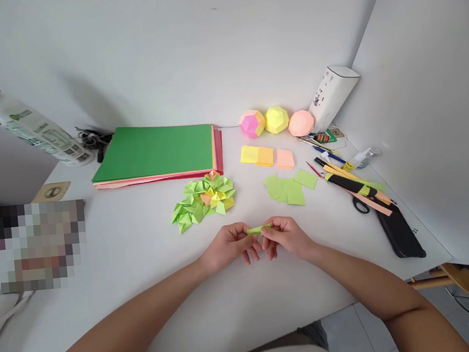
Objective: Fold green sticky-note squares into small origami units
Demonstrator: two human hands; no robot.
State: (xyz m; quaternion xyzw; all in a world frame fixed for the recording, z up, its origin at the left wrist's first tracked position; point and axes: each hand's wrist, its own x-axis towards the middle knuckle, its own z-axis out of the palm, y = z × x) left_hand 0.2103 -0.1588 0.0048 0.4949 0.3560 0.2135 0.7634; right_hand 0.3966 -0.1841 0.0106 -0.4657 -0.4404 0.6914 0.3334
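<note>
Between my hands is a narrow folded strip of light green paper (258, 230), held level above the near part of the white table. My left hand (232, 246) pinches its left end, and my right hand (284, 236) pinches the right end. Fingers cover both ends of the strip. Beyond my left hand lies a pile of folded paper pieces (196, 204), mostly green with a few yellow and orange ones. Several flat green paper squares (288, 187) lie loosely overlapped beyond my right hand.
Yellow and orange square pads (257, 156) and a peach pad (285, 159) lie before three paper balls (276, 120). Coloured sheets (158, 150) are stacked back left, near a tall bottle (37, 127). A black phone (399, 230), scissors (361, 205) and pens crowd the right.
</note>
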